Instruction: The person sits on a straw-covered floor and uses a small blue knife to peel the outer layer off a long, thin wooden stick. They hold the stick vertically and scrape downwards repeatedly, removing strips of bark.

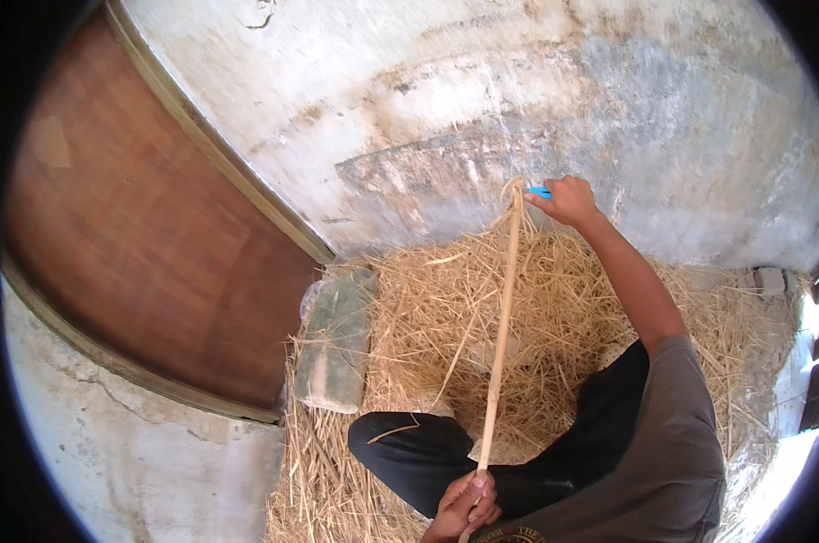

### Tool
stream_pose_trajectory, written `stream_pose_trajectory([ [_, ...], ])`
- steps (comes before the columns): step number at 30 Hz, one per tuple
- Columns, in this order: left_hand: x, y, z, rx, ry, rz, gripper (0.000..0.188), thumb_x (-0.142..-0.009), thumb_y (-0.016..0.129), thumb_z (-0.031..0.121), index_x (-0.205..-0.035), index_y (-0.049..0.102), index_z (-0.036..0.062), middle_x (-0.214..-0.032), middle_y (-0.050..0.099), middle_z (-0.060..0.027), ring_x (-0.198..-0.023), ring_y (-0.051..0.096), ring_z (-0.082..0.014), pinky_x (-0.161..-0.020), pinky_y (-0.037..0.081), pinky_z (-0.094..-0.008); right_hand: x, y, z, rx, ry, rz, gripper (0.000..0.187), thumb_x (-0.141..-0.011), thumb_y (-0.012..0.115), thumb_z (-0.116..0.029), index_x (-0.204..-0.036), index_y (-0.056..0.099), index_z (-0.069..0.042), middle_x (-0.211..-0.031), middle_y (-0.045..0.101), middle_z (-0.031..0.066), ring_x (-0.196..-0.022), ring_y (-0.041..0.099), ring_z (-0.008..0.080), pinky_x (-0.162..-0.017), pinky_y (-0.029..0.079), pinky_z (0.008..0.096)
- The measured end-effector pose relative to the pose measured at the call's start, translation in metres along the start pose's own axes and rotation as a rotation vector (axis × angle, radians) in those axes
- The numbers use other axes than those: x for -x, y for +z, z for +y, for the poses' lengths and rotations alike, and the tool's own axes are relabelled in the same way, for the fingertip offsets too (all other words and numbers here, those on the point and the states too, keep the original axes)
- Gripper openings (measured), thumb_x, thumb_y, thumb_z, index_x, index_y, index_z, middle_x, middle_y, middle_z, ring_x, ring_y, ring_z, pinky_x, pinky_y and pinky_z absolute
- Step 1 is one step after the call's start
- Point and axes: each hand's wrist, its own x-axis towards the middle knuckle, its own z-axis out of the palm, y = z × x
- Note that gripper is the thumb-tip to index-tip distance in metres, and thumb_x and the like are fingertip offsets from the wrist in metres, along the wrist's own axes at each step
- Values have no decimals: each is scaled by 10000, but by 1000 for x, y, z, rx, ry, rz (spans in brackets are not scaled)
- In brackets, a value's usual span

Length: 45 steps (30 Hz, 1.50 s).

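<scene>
1. The left hand (469, 503), low in the view, has its grip closed around the lower part of a long pale stick (502, 337).
2. The stick slants up and slightly right from that hand, passing over the lap and the straw (554, 303) to its far end before the wall (482, 109).
3. The right hand (570, 201) reaches out to the stick's far end, its grip wrapped around a blue tool (540, 192) mostly covered by the fingers.
4. The tool's visible end is right beside the stick; whether they touch, I cannot tell.
5. Thin, curling strips (501, 220) hang about the stick's far end.
6. The person sits with knees bent, in dark trousers (400, 457) and a grey-brown shirt (663, 443).
7. Left of the straw heap lies a greenish oblong slab (342, 335), near a brown panel (170, 217) with a wooden frame.
8. A small grey block (770, 281) sits at the wall's foot, far right.
</scene>
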Motion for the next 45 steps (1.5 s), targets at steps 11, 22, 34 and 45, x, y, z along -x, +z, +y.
stream_pose_trajectory([
  [11,-4,-10,-7,152,-119,65,265,-1016,390,298,-838,445,110,-471,326,35,-323,296,-92,-372,285,-253,18,29,10,-76,43,-82,760,-838,348,-771,-562,542,-90,-481,491,79,-453,515,244,-438,415,408],
  [22,-10,-27,6,220,-139,-211,326,-1014,356,359,-866,429,78,-528,352,16,-358,301,-77,-466,278,-234,56,6,-41,-743,291,-335,741,-863,326,-759,-497,338,-116,-436,276,-17,-365,272,126,-376,268,319],
  [34,-6,-10,19,-145,159,-196,257,-955,537,269,-878,389,72,-580,353,30,-389,294,-48,-442,265,-209,146,-34,-122,-426,-362,-187,673,-809,509,-711,-552,563,-92,-414,447,58,-362,468,224,-384,366,372],
  [45,-6,-11,20,-75,141,-190,221,-898,591,70,-884,372,89,-585,367,28,-391,288,-49,-448,263,-221,117,-27,-123,-318,-386,-161,761,-744,457,-819,-521,541,-96,-416,449,58,-367,466,244,-372,358,371],
])
